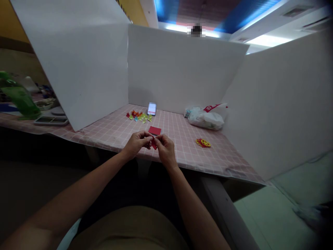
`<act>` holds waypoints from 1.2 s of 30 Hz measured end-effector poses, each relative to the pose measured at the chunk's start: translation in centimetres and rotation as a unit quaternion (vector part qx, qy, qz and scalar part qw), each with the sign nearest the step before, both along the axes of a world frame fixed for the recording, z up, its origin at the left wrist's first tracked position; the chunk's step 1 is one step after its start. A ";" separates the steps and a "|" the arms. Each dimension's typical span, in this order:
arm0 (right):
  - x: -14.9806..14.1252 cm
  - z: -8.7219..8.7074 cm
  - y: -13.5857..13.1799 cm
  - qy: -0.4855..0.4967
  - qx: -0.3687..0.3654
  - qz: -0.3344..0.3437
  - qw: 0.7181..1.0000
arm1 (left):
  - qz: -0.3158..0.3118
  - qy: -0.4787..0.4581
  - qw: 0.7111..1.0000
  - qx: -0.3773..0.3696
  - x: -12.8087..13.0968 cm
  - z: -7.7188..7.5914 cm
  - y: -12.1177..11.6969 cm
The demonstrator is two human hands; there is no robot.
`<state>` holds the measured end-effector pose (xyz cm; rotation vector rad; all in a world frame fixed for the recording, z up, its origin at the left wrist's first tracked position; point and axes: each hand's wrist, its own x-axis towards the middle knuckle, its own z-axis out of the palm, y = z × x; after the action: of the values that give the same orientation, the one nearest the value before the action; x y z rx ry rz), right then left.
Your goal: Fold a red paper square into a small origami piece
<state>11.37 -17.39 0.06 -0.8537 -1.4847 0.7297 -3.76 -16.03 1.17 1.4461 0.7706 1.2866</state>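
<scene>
My left hand [137, 143] and my right hand [164, 147] meet above the near edge of the pink checked table [114, 132]. Both pinch a small piece of red paper [154, 143] between their fingertips. Just beyond them a stack of red paper squares [154, 130] lies flat on the cloth. Farther back sits a heap of small folded paper shapes [139, 116] in orange, yellow, green and red.
White boards [182, 69] wall the table on three sides. A phone [152, 108] leans against the back board. A white plastic bag [205, 117] lies at the back right, a red and yellow paper piece [203, 142] at the right. A calculator [51, 120] and green object [19, 99] sit left.
</scene>
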 end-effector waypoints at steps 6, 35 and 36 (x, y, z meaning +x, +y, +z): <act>-0.3 0.6 -1.2 0.026 -0.019 0.032 0.999 | 0.001 -0.003 1.000 -0.027 -0.3 1.1 -1.5; 0.3 1.2 -2.7 0.065 -0.054 0.111 0.990 | -0.027 0.057 0.997 -0.051 -0.7 3.5 -4.0; 0.2 1.2 -2.8 0.062 -0.051 0.107 0.991 | -0.026 0.057 0.997 -0.052 -0.7 3.5 -4.0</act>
<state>11.61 -20.17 1.25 -0.7181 -1.4505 1.0085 -4.44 -20.05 4.68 1.4559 0.8566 1.1168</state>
